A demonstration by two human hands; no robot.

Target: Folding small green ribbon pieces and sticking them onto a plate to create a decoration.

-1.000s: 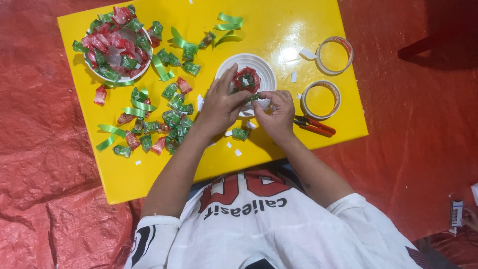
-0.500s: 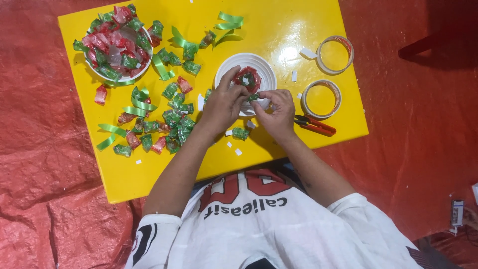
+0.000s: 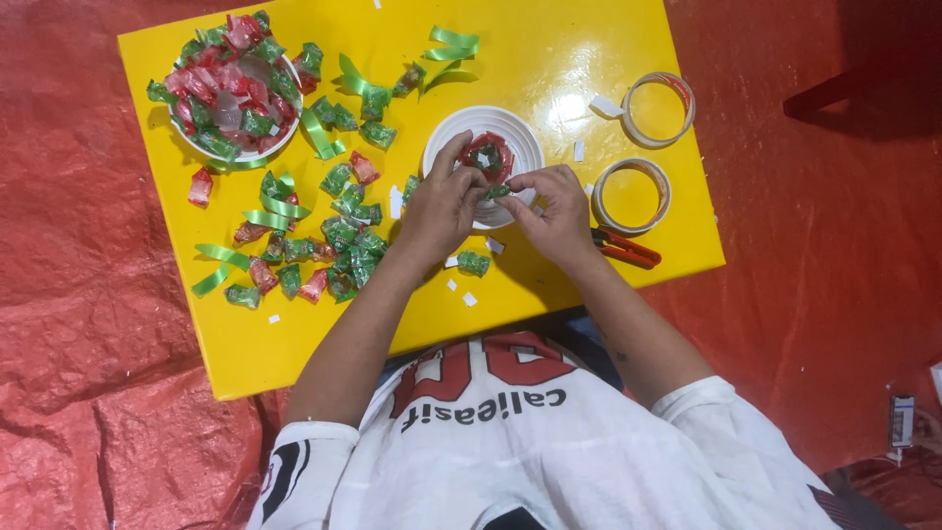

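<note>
A white plate (image 3: 523, 132) on the yellow table (image 3: 549, 59) carries a small ring of red and green wrapped candies (image 3: 488, 154). My left hand (image 3: 440, 206) rests on the plate's near-left edge, with thumb and fingers pinching the ring's left side. From the right, the fingertips of my right hand (image 3: 557, 214) pinch a green wrapped candy (image 3: 500, 189) against the ring's near side. Both hands meet over the plate. One loose green candy (image 3: 473, 262) lies on the table just below my hands.
A white bowl (image 3: 232, 95) of red and green candies sits far left. Loose candies (image 3: 343, 245) and green ribbon strips (image 3: 452, 43) are scattered left of the plate. Two tape rolls (image 3: 657, 95) (image 3: 633, 194) and red-handled scissors (image 3: 628, 249) lie right. Red tarp (image 3: 824, 226) surrounds the table.
Both hands stay at the plate. My fingers have shifted slightly around the candy ring, and my right hand has edged in toward its near side.
</note>
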